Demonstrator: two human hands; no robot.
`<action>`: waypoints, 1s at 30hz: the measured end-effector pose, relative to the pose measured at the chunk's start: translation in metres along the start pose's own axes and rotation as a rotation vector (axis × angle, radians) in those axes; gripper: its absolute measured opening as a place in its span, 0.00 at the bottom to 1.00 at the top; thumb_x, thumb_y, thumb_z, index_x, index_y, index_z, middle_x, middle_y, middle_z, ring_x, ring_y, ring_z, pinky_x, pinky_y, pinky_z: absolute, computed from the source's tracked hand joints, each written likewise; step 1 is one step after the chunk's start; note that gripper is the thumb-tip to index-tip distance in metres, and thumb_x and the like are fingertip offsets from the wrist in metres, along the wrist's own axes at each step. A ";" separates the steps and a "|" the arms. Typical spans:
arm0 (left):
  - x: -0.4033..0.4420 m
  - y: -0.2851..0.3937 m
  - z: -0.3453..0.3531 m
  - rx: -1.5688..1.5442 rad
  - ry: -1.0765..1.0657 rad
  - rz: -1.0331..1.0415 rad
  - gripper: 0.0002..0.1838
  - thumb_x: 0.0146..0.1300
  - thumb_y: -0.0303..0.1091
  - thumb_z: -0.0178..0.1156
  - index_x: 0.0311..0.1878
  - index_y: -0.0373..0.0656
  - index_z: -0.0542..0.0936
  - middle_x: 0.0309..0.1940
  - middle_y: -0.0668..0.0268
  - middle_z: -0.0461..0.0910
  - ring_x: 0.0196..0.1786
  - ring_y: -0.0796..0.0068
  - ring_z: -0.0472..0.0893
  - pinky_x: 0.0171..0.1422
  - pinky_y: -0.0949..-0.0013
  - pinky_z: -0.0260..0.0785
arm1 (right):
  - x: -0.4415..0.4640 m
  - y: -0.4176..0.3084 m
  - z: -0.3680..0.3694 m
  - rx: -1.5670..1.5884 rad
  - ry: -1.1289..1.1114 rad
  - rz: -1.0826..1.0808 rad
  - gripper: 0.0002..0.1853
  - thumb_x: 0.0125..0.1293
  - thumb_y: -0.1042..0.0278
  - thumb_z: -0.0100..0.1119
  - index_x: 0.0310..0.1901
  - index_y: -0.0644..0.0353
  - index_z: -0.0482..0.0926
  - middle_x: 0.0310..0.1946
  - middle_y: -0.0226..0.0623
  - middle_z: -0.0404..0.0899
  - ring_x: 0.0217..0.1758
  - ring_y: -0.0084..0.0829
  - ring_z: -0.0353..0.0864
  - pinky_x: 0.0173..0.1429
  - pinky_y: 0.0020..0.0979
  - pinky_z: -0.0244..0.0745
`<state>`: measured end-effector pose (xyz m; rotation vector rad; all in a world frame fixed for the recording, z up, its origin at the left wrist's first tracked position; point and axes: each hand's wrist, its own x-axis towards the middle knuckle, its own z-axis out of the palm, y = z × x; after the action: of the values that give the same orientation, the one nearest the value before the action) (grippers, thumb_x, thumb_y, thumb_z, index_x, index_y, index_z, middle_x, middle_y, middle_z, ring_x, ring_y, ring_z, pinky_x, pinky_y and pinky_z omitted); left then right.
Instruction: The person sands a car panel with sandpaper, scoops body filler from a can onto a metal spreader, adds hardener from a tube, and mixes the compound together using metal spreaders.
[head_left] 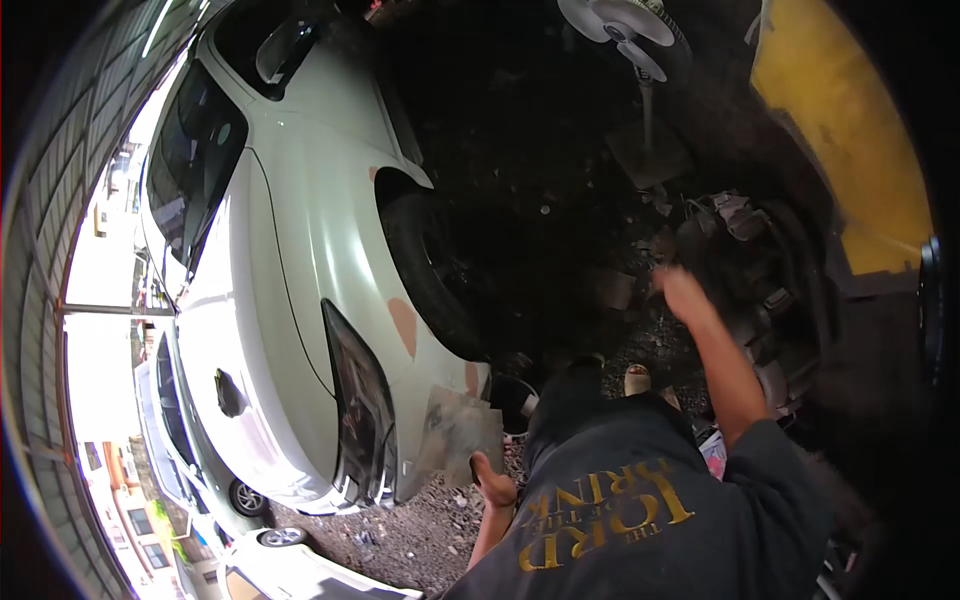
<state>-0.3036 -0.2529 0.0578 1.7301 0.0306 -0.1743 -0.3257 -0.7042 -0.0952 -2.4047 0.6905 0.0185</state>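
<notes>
Stony ground [430,535] spreads sunlit at the lower left and falls into deep shade beyond; watching from afar through the head view, I find the grey sheet [455,430] in front of the bumper corner of a white car [330,215], though I cannot tell whether the two touch; my left hand [494,487] grips the sheet's lower edge, thumb laid over its face; my right hand [680,292] is well apart from it, raised over the dark ground and blurred at the fingers, so I cannot tell whether it is closed or holds anything.

Beside the sheet sits the car's dark headlight [352,395]; a brownish patch [402,325] marks the fender between that lamp and the front tyre [412,255]; below me I see a dark shirt [760,490] with gold lettering and one sandalled foot [637,380]; farther off stand a pedestal fan [615,33] and a yellow panel [850,130]; another pale car [300,572] is parked at the lower left.
</notes>
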 end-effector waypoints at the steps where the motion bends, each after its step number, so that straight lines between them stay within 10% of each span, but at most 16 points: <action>1: 0.016 0.015 0.001 -0.004 -0.004 0.034 0.29 0.77 0.54 0.37 0.52 0.36 0.77 0.41 0.59 0.81 0.42 0.67 0.77 0.50 0.66 0.67 | -0.031 0.078 0.099 0.156 0.139 -0.093 0.15 0.58 0.81 0.47 0.43 0.65 0.82 0.45 0.57 0.82 0.50 0.54 0.81 0.56 0.48 0.74; 5: 0.102 0.042 -0.025 0.077 0.149 0.161 0.31 0.77 0.55 0.33 0.56 0.35 0.75 0.46 0.56 0.80 0.42 0.68 0.78 0.42 0.69 0.66 | -0.198 0.170 0.202 0.474 -0.050 0.720 0.17 0.63 0.70 0.55 0.52 0.65 0.82 0.50 0.56 0.82 0.58 0.51 0.81 0.60 0.43 0.74; 10: 0.254 0.105 -0.067 -0.023 0.264 0.367 0.31 0.76 0.56 0.37 0.60 0.35 0.72 0.51 0.57 0.78 0.39 0.72 0.76 0.39 0.73 0.63 | -0.303 0.166 0.257 0.036 -0.573 0.717 0.25 0.58 0.78 0.60 0.61 0.64 0.74 0.53 0.57 0.79 0.58 0.51 0.80 0.63 0.44 0.73; 16: 0.442 0.166 -0.100 0.001 0.348 0.628 0.32 0.76 0.56 0.36 0.59 0.34 0.72 0.52 0.58 0.77 0.38 0.72 0.74 0.40 0.71 0.61 | -0.131 0.094 0.291 1.291 -0.240 1.015 0.20 0.76 0.62 0.38 0.54 0.68 0.76 0.47 0.50 0.81 0.51 0.39 0.77 0.60 0.44 0.71; 17: 0.467 0.175 -0.101 0.011 0.346 0.641 0.31 0.76 0.56 0.37 0.60 0.35 0.71 0.53 0.58 0.77 0.39 0.71 0.74 0.40 0.71 0.61 | -0.116 0.114 0.315 0.564 -0.264 0.637 0.17 0.73 0.66 0.47 0.52 0.68 0.79 0.45 0.42 0.83 0.50 0.30 0.78 0.55 0.38 0.73; 22: 0.577 0.219 -0.106 0.044 0.325 0.757 0.28 0.73 0.54 0.39 0.63 0.42 0.71 0.55 0.61 0.77 0.43 0.71 0.75 0.42 0.69 0.62 | 0.022 0.027 0.252 0.689 -0.269 0.650 0.15 0.71 0.67 0.47 0.47 0.70 0.79 0.37 0.35 0.80 0.42 0.28 0.74 0.50 0.37 0.72; 26: 0.648 0.247 -0.105 0.069 0.335 0.744 0.27 0.73 0.53 0.39 0.62 0.43 0.72 0.56 0.60 0.78 0.44 0.70 0.75 0.44 0.67 0.62 | 0.059 0.062 0.285 0.629 -0.573 0.701 0.28 0.68 0.71 0.42 0.71 0.65 0.66 0.67 0.51 0.72 0.66 0.37 0.73 0.69 0.39 0.66; 30: 0.707 0.253 -0.114 0.089 0.337 0.723 0.27 0.74 0.53 0.38 0.60 0.43 0.73 0.56 0.60 0.79 0.44 0.71 0.75 0.45 0.67 0.63 | 0.094 0.058 0.264 0.745 -0.772 0.775 0.32 0.65 0.69 0.46 0.72 0.65 0.62 0.63 0.49 0.73 0.59 0.35 0.75 0.61 0.39 0.70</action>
<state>0.4366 -0.2386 0.2289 1.7374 -0.3556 0.6547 -0.2328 -0.6350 -0.3565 -1.1659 0.9624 0.8052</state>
